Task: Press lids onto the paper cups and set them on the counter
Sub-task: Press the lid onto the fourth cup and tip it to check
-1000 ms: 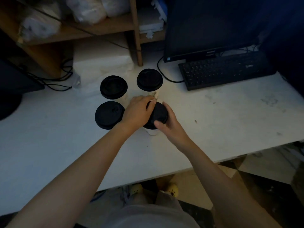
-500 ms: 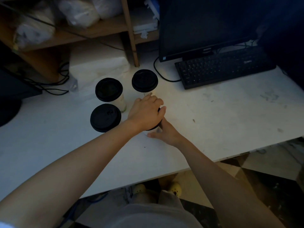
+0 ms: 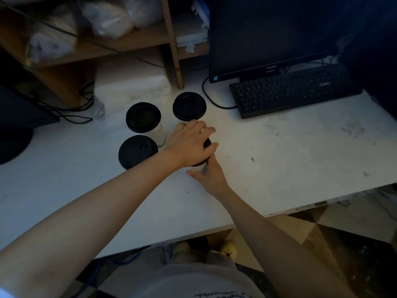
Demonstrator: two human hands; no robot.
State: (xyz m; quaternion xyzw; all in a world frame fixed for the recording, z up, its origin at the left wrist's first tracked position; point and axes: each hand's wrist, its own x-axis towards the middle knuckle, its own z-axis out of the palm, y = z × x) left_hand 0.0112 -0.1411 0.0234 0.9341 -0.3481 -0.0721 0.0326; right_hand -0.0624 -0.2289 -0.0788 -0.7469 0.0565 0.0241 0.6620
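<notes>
Three white paper cups with black lids stand on the white counter (image 3: 279, 160): one at the back left (image 3: 143, 117), one at the back right (image 3: 189, 106), one at the front left (image 3: 138, 152). A fourth cup is almost fully covered by my hands; only an edge of its black lid (image 3: 207, 144) shows. My left hand (image 3: 190, 144) lies flat on top of that lid, fingers spread over it. My right hand (image 3: 209, 176) wraps the cup's side from below and to the right.
A black keyboard (image 3: 294, 92) and a dark monitor (image 3: 272, 33) stand at the back right, with a cable (image 3: 211, 100) curving near the back right cup. A white paper stack (image 3: 131, 91) lies behind the cups. Wooden shelves (image 3: 120, 41) hold plastic bags.
My left hand has slid from the lid's left side to cover its top. My right hand dropped from the lid's rim to the cup's side.
</notes>
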